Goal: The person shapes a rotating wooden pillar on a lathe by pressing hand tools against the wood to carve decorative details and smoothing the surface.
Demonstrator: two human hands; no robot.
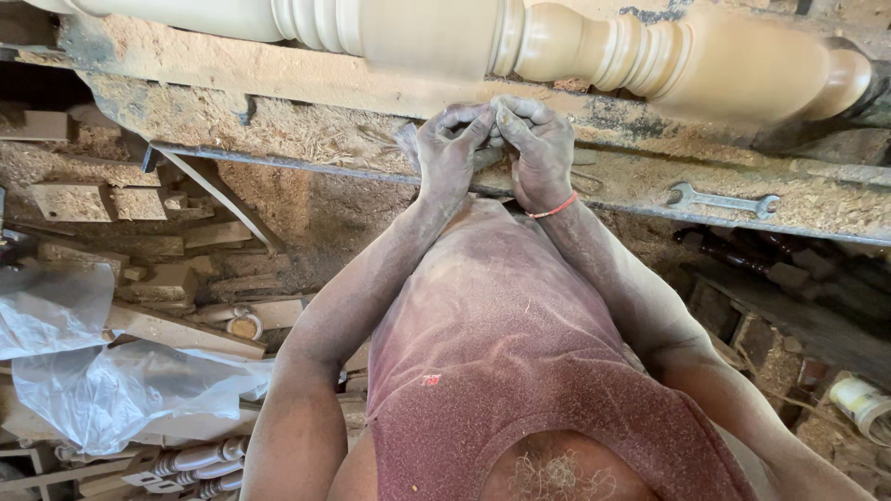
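My left hand (450, 153) and my right hand (540, 148) meet fingertip to fingertip over the dusty lathe bed (306, 125). Both pinch a small greyish piece that looks like sandpaper (406, 141); most of it is hidden by the fingers. A red thread band (554, 210) circles my right wrist. Just beyond the hands a long turned wooden spindle (594, 46) with beads and coves lies mounted across the lathe. Both arms and my reddish shirt are coated in fine wood dust.
A double-ended wrench (724, 199) lies on the sawdust-covered bed to the right. Crumpled clear plastic sheets (111, 385) and wood offcuts (139, 204) sit at the left. Finished turned spindles (190, 459) lie at bottom left, a white container (858, 401) at bottom right.
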